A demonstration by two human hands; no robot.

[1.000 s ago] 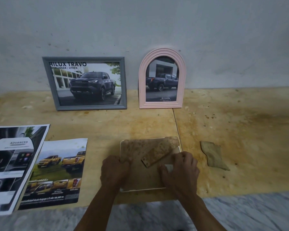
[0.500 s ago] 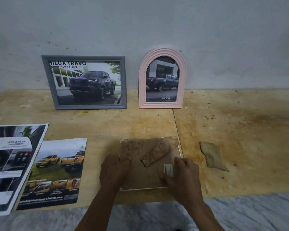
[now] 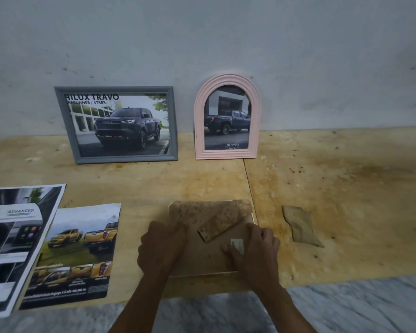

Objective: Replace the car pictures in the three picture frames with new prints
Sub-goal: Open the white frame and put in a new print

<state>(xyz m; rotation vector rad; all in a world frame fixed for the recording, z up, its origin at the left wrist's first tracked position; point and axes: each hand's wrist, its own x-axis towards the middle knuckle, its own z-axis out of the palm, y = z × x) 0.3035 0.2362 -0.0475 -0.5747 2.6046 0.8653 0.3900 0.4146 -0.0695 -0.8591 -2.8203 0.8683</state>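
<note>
**Frame count: three; loose prints: two**

Three picture frames on the wooden worktop [image 3: 346,188]:
- One grey rectangular frame [image 3: 117,88], upright against the wall, showing a dark pickup print headed "HILUX TRAVO"
- One pink arched frame [image 3: 227,79], upright just right of the grey one, showing a dark pickup from the rear
- One frame lying face down [image 3: 209,258] near the front edge, stained brown backing up, with one folded stand flap [image 3: 222,224] on that backing

Two loose prints at the left, flat and overlapping:
- One yellow-pickup print [image 3: 79,255]
- One interior print marked "ADVANCED" [image 3: 15,236], farther left

One torn brown scrap [image 3: 299,225] right of the face-down frame, apart from it

Two hands, both on the face-down frame:
- Left hand [image 3: 160,248]: grip curled over the left edge, holding it
- Right hand [image 3: 255,251]: grip curled at the right side, fingertips pressing beside one small pale tab [image 3: 237,245]; whether the tab is pinched, cannot tell
</note>
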